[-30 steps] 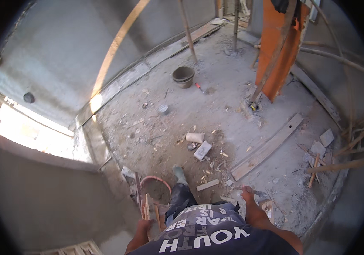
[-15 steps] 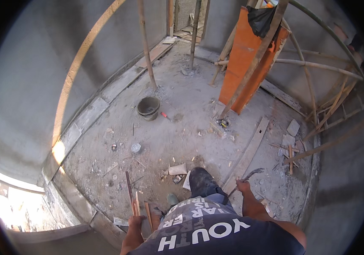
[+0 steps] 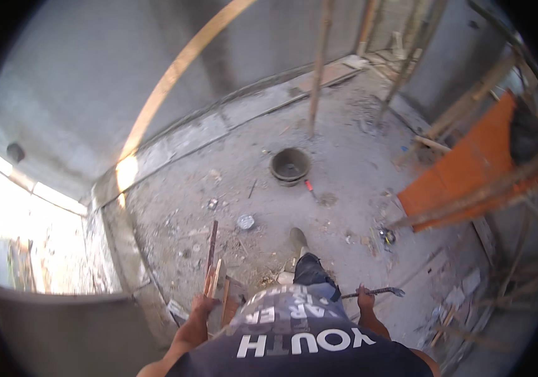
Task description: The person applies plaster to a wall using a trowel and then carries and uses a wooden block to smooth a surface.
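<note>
My left hand (image 3: 203, 306) is closed around several narrow wooden strips (image 3: 217, 279), one long and dark, sticking up and forward beside my left side. My right hand (image 3: 364, 298) grips a dark pry bar (image 3: 387, 291), held level, its hooked end pointing out to the right. The bar's other end runs behind my body. Ahead of my trunk shows one boot (image 3: 298, 239) on the dusty floor. Beyond it stands a round grey bucket (image 3: 273, 169), with a red-handled tool (image 3: 309, 185) lying close beside it.
An orange panel (image 3: 457, 173) with a black plastic bag (image 3: 528, 135) leans at the right among poles. An upright pole (image 3: 319, 75) stands beyond the bucket. Rubble (image 3: 470, 281) lies at lower right, a pale round lid-like thing (image 3: 245, 221) nearer. A bright opening is at left.
My view has turned left, so the bucket and orange panel sit further right. A boot has come forward. Both hands keep hold of the wooden strips and pry bar.
</note>
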Demonstrator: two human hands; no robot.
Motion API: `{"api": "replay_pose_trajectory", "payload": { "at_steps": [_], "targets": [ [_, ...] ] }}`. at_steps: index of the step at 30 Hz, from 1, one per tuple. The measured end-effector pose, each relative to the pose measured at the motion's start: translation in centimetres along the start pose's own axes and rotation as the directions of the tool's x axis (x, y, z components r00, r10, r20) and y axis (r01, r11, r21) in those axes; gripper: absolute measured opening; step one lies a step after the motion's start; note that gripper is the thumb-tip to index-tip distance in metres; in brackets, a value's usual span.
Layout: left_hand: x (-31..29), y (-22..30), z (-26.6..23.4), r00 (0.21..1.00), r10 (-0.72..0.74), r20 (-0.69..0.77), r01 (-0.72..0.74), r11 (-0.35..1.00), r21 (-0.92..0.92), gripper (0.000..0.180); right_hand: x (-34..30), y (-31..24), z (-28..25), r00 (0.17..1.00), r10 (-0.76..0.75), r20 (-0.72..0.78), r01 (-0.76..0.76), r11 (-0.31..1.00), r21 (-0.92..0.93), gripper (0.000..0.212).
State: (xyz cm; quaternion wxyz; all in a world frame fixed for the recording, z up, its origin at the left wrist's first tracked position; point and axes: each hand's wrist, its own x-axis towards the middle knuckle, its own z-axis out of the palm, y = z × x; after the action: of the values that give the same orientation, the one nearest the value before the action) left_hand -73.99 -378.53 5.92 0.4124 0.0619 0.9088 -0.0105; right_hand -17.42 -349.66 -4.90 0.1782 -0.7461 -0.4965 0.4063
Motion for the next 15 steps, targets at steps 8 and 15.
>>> {"api": "replay_pose_trajectory", "payload": {
  "at_steps": [8,15],
  "targets": [
    [-3.6,9.0,-4.9,0.976,-0.216,-0.043,0.216,0.976,0.016,0.066,19.3,-22.5,8.3,0.912,-0.376,0.161,0.409,0.828,-0.384,0.057],
    [-4.0,21.2,-10.7,0.951,-0.307,0.028,0.286,0.845,-0.451,0.051,29.1,-44.9,15.7,0.730,-0.678,0.091,0.646,0.641,-0.414,0.056]
  ]
}}
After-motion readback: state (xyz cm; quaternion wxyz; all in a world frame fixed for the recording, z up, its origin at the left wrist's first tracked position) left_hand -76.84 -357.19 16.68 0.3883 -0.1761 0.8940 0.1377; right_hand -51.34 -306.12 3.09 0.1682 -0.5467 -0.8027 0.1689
